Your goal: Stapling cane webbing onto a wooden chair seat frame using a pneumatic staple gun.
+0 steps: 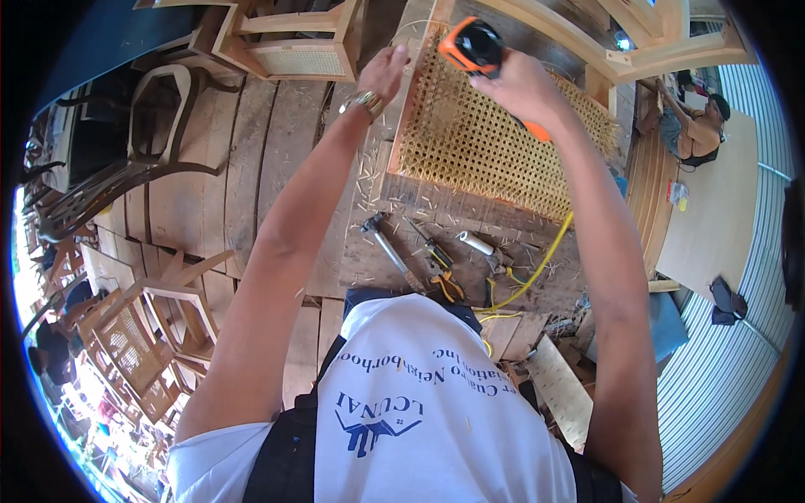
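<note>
My right hand (524,88) grips an orange and black nail gun (471,49) over the far part of a woven cane panel (470,155). The panel lies across a wooden frame on the workbench, its far right partly behind my forearm. My left hand (384,74), with a gold watch on the wrist, is at the panel's far left edge. Its fingers are pinched together; whatever they hold is too small to make out. A yellow hose (549,256) passes from the bench's near side up to the panel's near right corner, then behind my right arm.
Near me on the bench lie a hammer (392,250), a screwdriver (432,245), pliers (448,287), a white tube (476,243) and scattered cane bits. Wooden chair frames (289,50) stand far left and far right. Dark carved furniture (159,126) is at left. A person (700,130) sits at right.
</note>
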`<action>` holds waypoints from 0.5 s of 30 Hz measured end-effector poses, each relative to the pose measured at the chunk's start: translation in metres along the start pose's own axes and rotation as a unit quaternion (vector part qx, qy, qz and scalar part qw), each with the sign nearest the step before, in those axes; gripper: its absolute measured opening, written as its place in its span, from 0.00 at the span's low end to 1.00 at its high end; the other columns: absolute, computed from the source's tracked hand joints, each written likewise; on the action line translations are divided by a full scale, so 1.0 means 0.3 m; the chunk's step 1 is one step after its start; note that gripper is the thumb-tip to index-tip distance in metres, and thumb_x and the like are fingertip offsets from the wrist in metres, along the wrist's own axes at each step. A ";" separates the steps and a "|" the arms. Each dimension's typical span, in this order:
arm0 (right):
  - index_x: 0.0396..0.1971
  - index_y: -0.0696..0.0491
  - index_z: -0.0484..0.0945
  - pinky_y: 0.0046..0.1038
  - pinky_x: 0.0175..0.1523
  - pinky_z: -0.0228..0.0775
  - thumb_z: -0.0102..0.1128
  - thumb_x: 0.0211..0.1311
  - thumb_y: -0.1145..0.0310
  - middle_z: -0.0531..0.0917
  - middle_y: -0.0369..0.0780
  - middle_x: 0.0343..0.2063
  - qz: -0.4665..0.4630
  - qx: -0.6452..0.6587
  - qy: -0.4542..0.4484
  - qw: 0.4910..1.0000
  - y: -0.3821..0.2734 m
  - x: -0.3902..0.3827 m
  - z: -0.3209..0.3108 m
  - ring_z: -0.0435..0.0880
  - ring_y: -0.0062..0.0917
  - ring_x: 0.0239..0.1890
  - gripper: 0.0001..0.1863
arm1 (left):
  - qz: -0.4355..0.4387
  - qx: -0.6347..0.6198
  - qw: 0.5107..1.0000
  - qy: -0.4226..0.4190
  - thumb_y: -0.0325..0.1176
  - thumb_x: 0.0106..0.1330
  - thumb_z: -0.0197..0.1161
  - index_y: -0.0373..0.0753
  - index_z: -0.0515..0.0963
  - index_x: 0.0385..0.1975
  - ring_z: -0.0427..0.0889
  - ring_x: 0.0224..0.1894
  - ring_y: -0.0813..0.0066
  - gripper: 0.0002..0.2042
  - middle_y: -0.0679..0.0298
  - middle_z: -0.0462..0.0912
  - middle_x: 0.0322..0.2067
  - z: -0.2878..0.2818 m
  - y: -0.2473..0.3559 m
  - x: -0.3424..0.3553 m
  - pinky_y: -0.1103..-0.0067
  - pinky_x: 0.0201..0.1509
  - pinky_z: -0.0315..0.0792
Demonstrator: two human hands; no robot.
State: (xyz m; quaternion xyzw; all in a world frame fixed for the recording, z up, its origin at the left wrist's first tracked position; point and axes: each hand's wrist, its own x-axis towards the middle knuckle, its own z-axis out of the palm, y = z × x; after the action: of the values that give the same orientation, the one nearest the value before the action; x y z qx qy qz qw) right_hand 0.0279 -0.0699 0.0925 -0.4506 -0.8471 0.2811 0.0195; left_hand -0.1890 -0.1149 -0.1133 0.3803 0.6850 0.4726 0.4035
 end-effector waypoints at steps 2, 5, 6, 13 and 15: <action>0.48 0.53 0.81 0.31 0.40 0.76 0.69 0.59 0.58 0.85 0.39 0.29 0.011 0.077 -0.013 0.997 0.058 -0.165 -0.040 0.83 0.24 0.29 0.20 | -0.055 -0.043 0.998 -0.011 0.62 0.72 0.48 0.29 0.79 0.48 0.83 0.39 0.75 0.34 0.59 0.87 0.39 -0.046 0.071 -0.153 0.74 0.47 0.75; 0.47 0.51 0.81 0.29 0.39 0.74 0.69 0.59 0.57 0.84 0.36 0.29 0.141 0.135 -0.063 0.979 0.006 -0.396 -0.084 0.82 0.22 0.30 0.20 | -0.107 0.003 0.994 -0.020 0.62 0.69 0.53 0.31 0.81 0.45 0.84 0.37 0.74 0.33 0.59 0.87 0.36 -0.090 0.042 -0.316 0.76 0.45 0.76; 0.48 0.50 0.82 0.32 0.47 0.75 0.69 0.57 0.56 0.87 0.40 0.32 0.193 0.146 -0.090 0.966 0.012 -0.452 -0.075 0.85 0.28 0.36 0.21 | -0.098 0.002 0.995 -0.017 0.61 0.69 0.54 0.31 0.81 0.46 0.84 0.37 0.73 0.32 0.59 0.87 0.36 -0.082 0.016 -0.349 0.76 0.45 0.76; 0.42 0.54 0.83 0.32 0.43 0.75 0.73 0.55 0.61 0.86 0.40 0.28 0.231 0.212 0.003 0.950 0.085 -0.883 0.112 0.84 0.26 0.32 0.17 | -0.097 0.070 0.993 -0.007 0.48 0.61 0.73 0.31 0.79 0.49 0.84 0.38 0.77 0.27 0.63 0.86 0.40 -0.028 0.001 -0.506 0.79 0.42 0.77; 0.40 0.56 0.84 0.28 0.38 0.73 0.74 0.54 0.63 0.84 0.35 0.24 0.278 0.237 -0.009 0.931 0.098 -0.981 0.137 0.80 0.18 0.29 0.17 | -0.111 -0.062 0.992 -0.023 0.43 0.60 0.74 0.30 0.77 0.51 0.84 0.41 0.76 0.26 0.62 0.85 0.41 -0.041 -0.040 -0.526 0.80 0.46 0.78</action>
State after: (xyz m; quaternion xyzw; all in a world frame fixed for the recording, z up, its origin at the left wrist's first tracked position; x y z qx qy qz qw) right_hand 0.2129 -0.3038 0.1081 -0.6475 -0.5971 0.4719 0.0393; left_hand -0.1411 -0.2648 -0.0913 0.2867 0.6827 0.4578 0.4921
